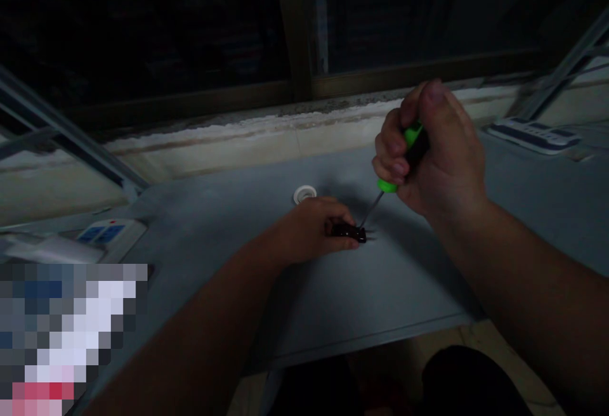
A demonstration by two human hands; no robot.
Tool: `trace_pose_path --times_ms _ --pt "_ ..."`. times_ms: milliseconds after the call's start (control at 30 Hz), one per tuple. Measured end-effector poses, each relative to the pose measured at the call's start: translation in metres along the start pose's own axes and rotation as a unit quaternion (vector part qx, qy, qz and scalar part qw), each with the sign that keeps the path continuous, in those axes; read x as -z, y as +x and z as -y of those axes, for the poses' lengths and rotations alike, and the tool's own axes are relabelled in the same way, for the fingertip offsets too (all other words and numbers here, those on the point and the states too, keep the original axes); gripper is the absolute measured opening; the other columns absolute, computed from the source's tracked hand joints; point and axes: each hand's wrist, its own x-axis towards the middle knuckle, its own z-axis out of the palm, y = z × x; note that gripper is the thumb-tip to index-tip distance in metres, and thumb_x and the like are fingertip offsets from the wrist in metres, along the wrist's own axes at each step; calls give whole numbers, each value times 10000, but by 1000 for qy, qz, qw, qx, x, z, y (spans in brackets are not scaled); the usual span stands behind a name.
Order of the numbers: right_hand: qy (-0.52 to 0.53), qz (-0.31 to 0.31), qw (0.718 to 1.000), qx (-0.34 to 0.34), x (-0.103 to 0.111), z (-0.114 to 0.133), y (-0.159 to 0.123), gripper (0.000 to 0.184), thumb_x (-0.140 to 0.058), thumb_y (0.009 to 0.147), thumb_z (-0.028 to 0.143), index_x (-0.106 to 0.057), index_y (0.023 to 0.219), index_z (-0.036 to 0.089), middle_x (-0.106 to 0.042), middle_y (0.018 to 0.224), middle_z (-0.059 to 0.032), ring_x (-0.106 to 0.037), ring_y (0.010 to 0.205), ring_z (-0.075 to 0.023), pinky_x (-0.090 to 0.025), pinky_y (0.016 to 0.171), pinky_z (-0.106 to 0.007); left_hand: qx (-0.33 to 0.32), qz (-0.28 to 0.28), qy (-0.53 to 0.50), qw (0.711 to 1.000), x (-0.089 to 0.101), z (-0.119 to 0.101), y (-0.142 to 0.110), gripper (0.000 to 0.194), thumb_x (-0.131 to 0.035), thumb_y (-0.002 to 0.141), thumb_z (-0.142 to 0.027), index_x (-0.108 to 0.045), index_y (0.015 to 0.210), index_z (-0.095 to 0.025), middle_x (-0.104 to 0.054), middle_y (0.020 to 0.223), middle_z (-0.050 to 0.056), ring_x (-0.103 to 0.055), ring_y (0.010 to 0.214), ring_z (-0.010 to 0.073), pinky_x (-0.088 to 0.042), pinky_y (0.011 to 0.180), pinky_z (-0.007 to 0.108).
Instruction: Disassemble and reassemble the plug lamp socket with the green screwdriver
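On the gray table (223, 226), the right hand (431, 156) is closed tight on a green screwdriver (390, 185). The left hand (307, 229) pinches a small dark part (347, 233). It looks light and stiff, so hold it by its sides.

No legible text anywhere.

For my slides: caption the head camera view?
Right hand points a green-handled screwdriver at a small dark object held in the left hand.
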Motion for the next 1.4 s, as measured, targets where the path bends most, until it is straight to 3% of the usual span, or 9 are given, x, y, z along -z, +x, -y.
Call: trace_pose_path --times_ms 200,400,533,700,833,967,1067,1200,1400 --pt "-32 54 998 7 -7 -3 -5 453 -555 859 733 -531 803 283 -499 697 -8 -471 547 -168 -344 429 -287 37 5 -33 999 -2 1 -1 322 -789 792 -427 -736 990 -179 -679 854 33 -587 718 125 -430 646 248" --pt "-27 6 997 71 -16 -6 -8 217 -642 909 502 -659 923 286 -590 771 -5 -584 658 -163 -497 578 -305 45 14 -68 997 -3 4 0 321 -800 781 -396 -732 991 -163 -692 857 39 -594 718 122 -443 652 245" --pt "-20 38 999 26 -6 -9 -2 292 -610 898 590 -567 971 310 -629 782 16 -588 622 -157 -463 544 -289 48 15 -73 996 -4 4 0 304 -795 784 -393 -729 965 -158 -675 790 18 -571 671 108 -414 612 234" --pt "12 65 998 -9 0 -10 0 351 -537 891 679 -535 943 331 -548 689 36 -414 471 -125 -310 435 -267 49 -1 -72 996 -5 3 1 305 -812 763 -386 -728 947 -157 -692 820 23 -577 670 104 -415 615 235" --pt "60 34 998 -3 -4 -9 -4 304 -684 855 522 -452 874 326 -561 828 63 -352 451 -98 -214 395 -228 50 5 -86 995 -6 4 1 304 -803 771 -388 -729 958 -160 -690 823 28 -582 681 109 -420 622 240" --pt "14 12 999 33 -6 -10 -4 270 -701 850 456 -470 883 319 -587 848 36 -563 647 -153 -351 434 -225 55 4 -83 995 -6 4 1 306 -803 764 -384 -735 964 -163 -687 830 37 -583 684 117 -432 623 245" --pt "30 55 997 34 -6 -12 -2 223 -661 877 482 -533 899 301 -606 779 24 -581 636 -150 -461 527 -272 52 6 -91 995 -5 4 1 304 -804 762 -385 -734 962 -166 -692 826 40 -604 706 130 -454 636 249" --pt "38 105 994 -13 -6 -9 -2 334 -580 888 608 -541 863 277 -520 624 37 -450 464 -124 -389 456 -272 46 20 -97 994 -6 5 1 284 -788 784 -376 -737 962 -161 -700 812 41 -619 713 133 -465 644 250" --pt "39 55 998 -13 -3 -3 -7 372 -538 881 689 -497 888 319 -442 566 71 -307 382 -106 -282 413 -247 47 18 -94 994 -6 6 2 292 -791 783 -386 -737 965 -165 -696 794 30 -601 680 119 -445 620 239"
